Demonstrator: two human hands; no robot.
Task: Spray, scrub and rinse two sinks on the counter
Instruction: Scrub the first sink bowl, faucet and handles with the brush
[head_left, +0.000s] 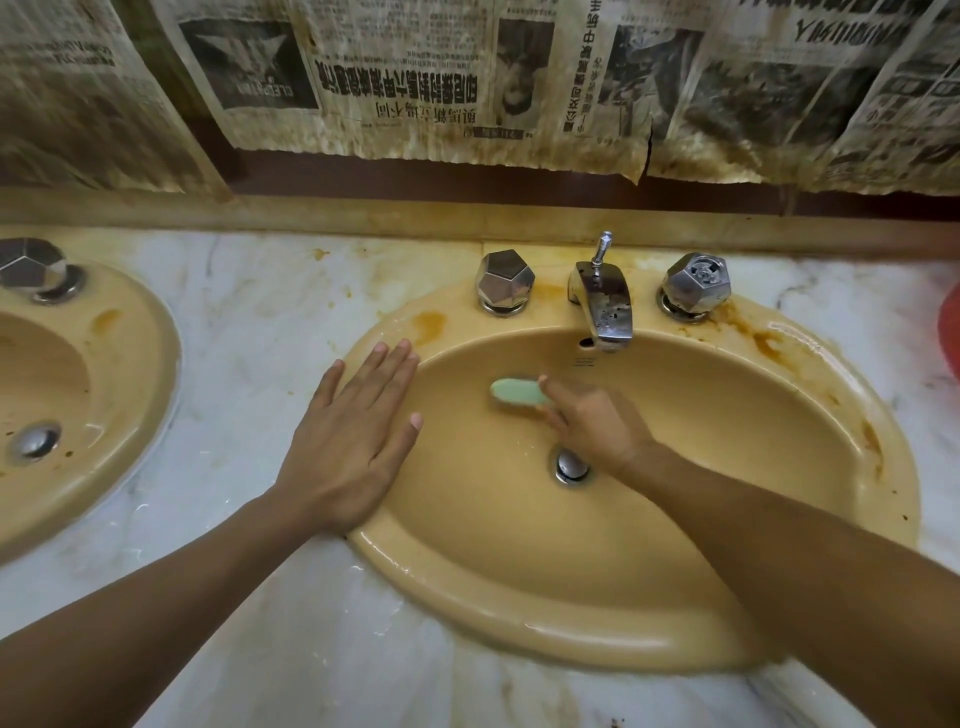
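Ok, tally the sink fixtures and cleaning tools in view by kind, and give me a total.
sinks: 2
tap knobs: 3
spout: 1
drain plugs: 2
green scrubber: 1
Total: 9

A single wide-angle view is taken from head height, angled forward and steeply down onto a marble tabletop (270, 322). A yellow sink (519, 613) is framed close and centred, a second sink (130, 364) is cut off at the left edge, and a newspaper-covered wall (415, 78) fills the top.
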